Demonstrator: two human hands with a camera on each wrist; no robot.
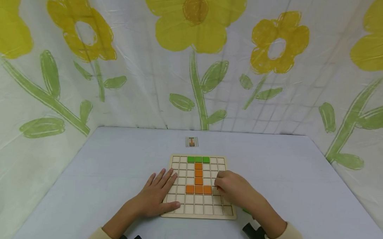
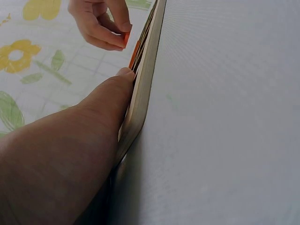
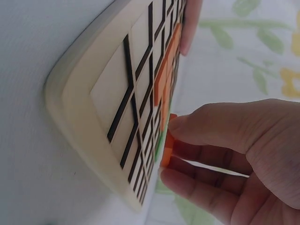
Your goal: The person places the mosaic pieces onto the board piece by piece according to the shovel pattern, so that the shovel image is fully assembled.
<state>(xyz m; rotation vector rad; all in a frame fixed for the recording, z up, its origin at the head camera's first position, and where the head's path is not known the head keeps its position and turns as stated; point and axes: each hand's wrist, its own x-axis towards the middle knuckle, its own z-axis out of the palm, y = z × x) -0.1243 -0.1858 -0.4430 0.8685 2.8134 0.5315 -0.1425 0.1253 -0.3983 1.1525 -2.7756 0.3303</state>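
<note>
A wooden grid board (image 1: 204, 216) lies on the table, with three green tiles (image 1: 198, 159) in its top row, a column of orange tiles (image 1: 198, 173) below them and a row of three orange tiles (image 1: 199, 189) under that. My left hand (image 1: 150, 199) rests spread on the board's left edge, its thumb low on the grid. Over the board's right side, my right hand (image 1: 236, 188) pinches an orange tile (image 3: 168, 147) between thumb and fingers, seen in the right wrist view. In the left wrist view my right hand (image 2: 103, 26) is above the board.
A small picture card (image 1: 192, 142) lies behind the board on the white table (image 1: 130, 149). Something green (image 1: 246, 210) shows partly under my right forearm. Black wrist straps are at both wrists. A curtain with yellow flowers (image 1: 194, 24) hangs behind the table.
</note>
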